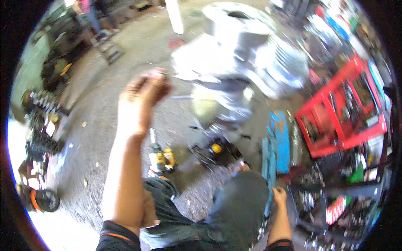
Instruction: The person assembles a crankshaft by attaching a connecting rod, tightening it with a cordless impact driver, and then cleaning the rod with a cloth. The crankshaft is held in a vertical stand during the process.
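Note:
My left hand point(142, 96) is raised in front of me, its fingers curled together near the edge of a large silver engine block point(243, 54); I cannot tell whether it holds anything. My right hand point(279, 195) hangs low at my right side, its fingers wrapped over the end of a blue wooden plank point(276, 146) that stands beside my knee. My legs in grey trousers point(234, 205) fill the lower middle of the picture. The picture is blurred by motion.
A yellow and black power tool point(163, 159) lies on the concrete floor point(104, 121) by my feet. A red metal rack point(343, 108) with parts stands right. Machine parts and a wheel point(42, 201) line the left. A person's legs point(98, 19) show at far back.

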Demonstrator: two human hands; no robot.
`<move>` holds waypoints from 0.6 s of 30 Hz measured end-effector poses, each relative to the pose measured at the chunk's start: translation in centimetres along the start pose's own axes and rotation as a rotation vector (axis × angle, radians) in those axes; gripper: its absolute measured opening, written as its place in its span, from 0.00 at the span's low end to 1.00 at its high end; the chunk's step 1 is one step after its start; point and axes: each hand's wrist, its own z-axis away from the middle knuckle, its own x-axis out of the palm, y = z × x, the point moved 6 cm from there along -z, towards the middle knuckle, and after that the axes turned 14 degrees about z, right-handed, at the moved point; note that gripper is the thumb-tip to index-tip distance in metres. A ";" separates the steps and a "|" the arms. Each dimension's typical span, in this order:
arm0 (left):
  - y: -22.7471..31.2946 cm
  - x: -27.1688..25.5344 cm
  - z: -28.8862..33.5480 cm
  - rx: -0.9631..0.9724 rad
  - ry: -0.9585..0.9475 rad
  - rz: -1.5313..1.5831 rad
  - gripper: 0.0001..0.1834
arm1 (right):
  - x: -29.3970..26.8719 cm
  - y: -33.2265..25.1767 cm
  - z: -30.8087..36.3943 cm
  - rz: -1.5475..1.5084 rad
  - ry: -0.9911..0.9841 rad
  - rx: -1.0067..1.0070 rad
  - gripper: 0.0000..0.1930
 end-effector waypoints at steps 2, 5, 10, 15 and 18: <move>0.5 0.7 0.0 -0.020 -0.074 0.116 0.15 | -0.9 -3.4 -0.7 -0.192 0.093 -0.153 0.22; 0.5 1.0 0.3 -0.100 -0.128 0.204 0.13 | -5.0 -10.6 -1.8 -0.306 0.138 -0.303 0.20; 1.0 1.4 0.8 -0.114 -0.216 0.260 0.13 | -16.3 -28.5 3.6 -0.487 0.204 -0.682 0.18; 2.1 2.4 1.4 -0.069 -0.288 0.255 0.12 | -24.9 -43.3 11.6 -0.958 0.199 -0.776 0.22; 2.1 2.7 1.5 -0.057 -0.308 0.210 0.13 | -27.6 -47.9 13.0 -1.104 0.316 -0.711 0.22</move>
